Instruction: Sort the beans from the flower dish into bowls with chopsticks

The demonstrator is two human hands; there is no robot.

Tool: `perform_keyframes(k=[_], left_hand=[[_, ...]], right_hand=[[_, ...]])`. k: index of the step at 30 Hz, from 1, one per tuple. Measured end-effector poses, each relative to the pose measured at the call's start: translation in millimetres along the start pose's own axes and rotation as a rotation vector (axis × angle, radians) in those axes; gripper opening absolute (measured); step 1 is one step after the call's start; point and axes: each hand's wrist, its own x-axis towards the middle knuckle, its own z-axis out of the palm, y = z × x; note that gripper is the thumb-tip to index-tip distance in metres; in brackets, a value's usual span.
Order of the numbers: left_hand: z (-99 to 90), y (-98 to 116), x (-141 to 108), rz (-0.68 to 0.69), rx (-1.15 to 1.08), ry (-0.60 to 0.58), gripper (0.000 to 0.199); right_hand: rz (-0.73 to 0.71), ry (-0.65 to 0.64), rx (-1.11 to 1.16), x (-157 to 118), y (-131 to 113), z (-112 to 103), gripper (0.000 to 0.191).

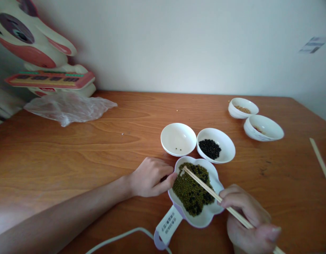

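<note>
My left hand (pixel 155 178) holds the left rim of a white flower-shaped dish (pixel 202 221), its thumb and fingers closed at the edge. Green mung beans mixed with some black beans (pixel 194 207) fill much of the dish. In my right hand (pixel 245 215) is a pair of wooden chopsticks (pixel 205 187), slanting across the dish with tips near the beans at its upper left. Just behind the dish, a white bowl (pixel 179 135) contains a couple of green beans. Beside it another white bowl (pixel 227 146) contains a pile of black beans (pixel 210 149).
Two more white bowls, one with tan grains (pixel 242 109) and one with brownish contents (pixel 259 129), stand at the back right. A pale stick (pixel 320 158) lies far right. A plastic bag (pixel 70 109) and toy keyboard (pixel 49 79) are back left. A white cable (pixel 120 237) runs in front.
</note>
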Motion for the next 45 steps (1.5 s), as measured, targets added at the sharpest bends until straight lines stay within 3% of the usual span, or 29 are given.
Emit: perform_keyframes(k=[23,45], left_hand=[[0.7,-1.0,-0.4,-0.006,-0.028,-0.013,0.038],[0.4,-0.7,-0.5,-0.01,-0.026,-0.022,0.038]], right_hand=[[0.133,-0.035,-0.033,-2.6,8.6,-3.9,0.076],[0.031,0.075,0.023,-6.3,6.9,-6.9,0.072]])
